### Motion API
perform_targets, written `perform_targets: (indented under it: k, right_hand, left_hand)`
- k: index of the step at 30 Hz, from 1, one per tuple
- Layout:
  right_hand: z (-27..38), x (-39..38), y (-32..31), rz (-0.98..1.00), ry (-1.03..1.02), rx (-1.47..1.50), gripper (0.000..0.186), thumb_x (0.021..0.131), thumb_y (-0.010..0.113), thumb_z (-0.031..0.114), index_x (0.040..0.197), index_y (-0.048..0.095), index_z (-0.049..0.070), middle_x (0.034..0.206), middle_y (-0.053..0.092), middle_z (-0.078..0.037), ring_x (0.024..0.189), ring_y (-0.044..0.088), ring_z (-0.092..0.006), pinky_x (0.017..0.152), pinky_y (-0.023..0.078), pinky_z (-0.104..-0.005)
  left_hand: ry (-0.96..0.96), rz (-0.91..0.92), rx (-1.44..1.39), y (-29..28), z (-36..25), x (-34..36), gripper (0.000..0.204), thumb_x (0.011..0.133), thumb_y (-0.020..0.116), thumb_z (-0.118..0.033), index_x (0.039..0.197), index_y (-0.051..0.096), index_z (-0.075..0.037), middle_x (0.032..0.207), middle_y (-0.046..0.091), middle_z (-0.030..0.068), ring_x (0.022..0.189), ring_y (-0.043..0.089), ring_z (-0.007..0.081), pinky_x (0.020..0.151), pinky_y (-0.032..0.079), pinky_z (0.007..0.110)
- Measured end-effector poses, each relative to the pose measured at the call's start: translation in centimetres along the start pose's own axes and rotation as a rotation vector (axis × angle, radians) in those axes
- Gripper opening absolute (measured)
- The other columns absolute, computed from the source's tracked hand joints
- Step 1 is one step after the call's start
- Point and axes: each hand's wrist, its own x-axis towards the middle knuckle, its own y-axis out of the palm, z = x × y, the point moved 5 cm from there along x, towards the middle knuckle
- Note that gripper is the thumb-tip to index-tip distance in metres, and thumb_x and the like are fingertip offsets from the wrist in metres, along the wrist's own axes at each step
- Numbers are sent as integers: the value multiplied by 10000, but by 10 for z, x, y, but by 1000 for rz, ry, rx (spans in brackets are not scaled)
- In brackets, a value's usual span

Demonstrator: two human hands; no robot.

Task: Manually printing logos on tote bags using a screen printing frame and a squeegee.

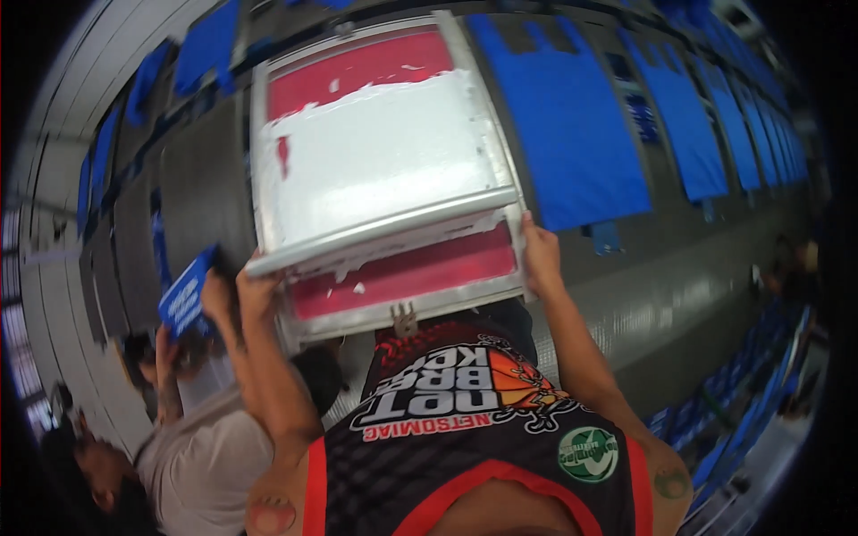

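A rectangular screen frame (261, 161) with red mesh (402, 277) and a broad coat of white paste (375, 143) fills the centre. A long metal squeegee bar (384, 230) lies across its lower part. My left hand (259, 290) is closed at the frame's lower left corner, by the bar's end; whether it also grips the bar is unclear. My right hand (542, 259) grips the frame's right side, just below the bar's other end. A metal bracket (404, 317) sticks out from the frame's near edge, over my torso.
Dark boards (201, 179) and blue fabric pieces (572, 134) line the long table either side. A co-worker (197, 456) at the lower left has a hand (217, 299) on a blue printed piece (183, 295). Blue racks (715, 393) and another person (795, 263) show at right.
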Motion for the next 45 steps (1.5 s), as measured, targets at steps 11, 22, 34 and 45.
perform_targets:
  k: [11,22,34,45]
  right_hand:
    - [64,-63,-46,-121,-150,-25,630,883,576,516,960,662,-103,852,659,-159,786,576,-178,731,461,-341]
    - [84,-44,-64,-112,-152,-55,640,858,586,530,923,660,-103,881,666,-210,838,630,-247,753,470,-375]
    - [104,-80,-55,-419,-789,-563,442,890,580,371,1067,639,-29,964,643,-231,906,616,-356,824,473,-414]
    - [5,-146,65,593,19,-42,190,870,665,180,858,680,-8,727,656,-53,594,581,-86,553,463,-204]
  left_hand:
    - [119,122,-83,21,-20,36,387,700,792,-11,1045,626,44,988,642,98,895,610,172,825,485,317]
    - [98,99,-9,48,-30,34,361,697,811,-73,1010,653,16,948,660,84,891,600,163,836,445,314]
    - [83,83,-80,52,22,34,397,668,766,49,1039,646,-22,948,651,52,852,613,153,775,514,302]
    - [54,-13,0,67,-2,27,444,671,826,-85,1073,651,-19,972,667,62,905,604,143,808,476,301]
